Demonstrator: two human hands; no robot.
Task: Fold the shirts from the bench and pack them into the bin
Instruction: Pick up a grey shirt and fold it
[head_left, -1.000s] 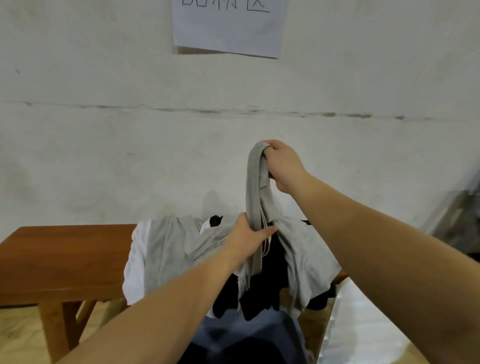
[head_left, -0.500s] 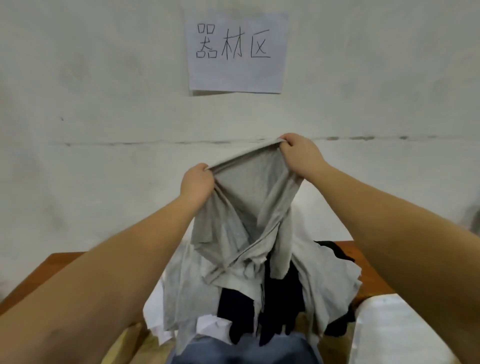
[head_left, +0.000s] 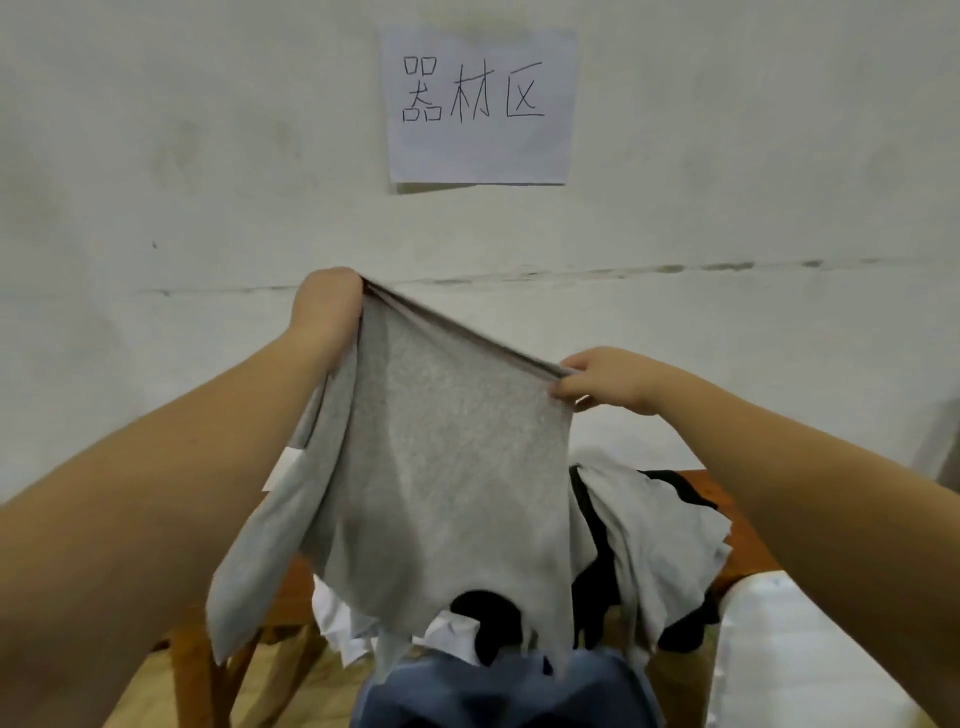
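Both arms reach forward and up from the bottom corners of the view, bare to above the elbow. The left hand (head_left: 326, 306) is raised higher, level with the dark crack line on the wall (head_left: 156, 156), its fingers curled round one top corner of a grey shirt (head_left: 441, 467). The right hand (head_left: 605, 379) sits lower and off to the right, pinching the opposite end of the same edge between thumb and curled fingers. Between the two hands the top edge is pulled taut and slopes down from left to right.

The grey shirt hangs in the air in front of the wall, above the bench (head_left: 748, 551). Its fabric is a plain heathered grey, spread fairly flat in the middle with soft vertical folds. A long strip of it drapes down along the left forearm, and a white tag (head_left: 283, 467) shows beside that strip. The lower hem is ragged-looking and uneven, and it hangs just in front of the clothes below.

Those clothes form a loose pile on the wooden bench: another light grey garment (head_left: 660, 540) to the right, black fabric (head_left: 491, 618) and white fabric (head_left: 337, 618) under the hem. At the lower right a white bin (head_left: 810, 660) stands beside the bench. A paper sign (head_left: 480, 106) with handwritten characters is stuck to the wall above.
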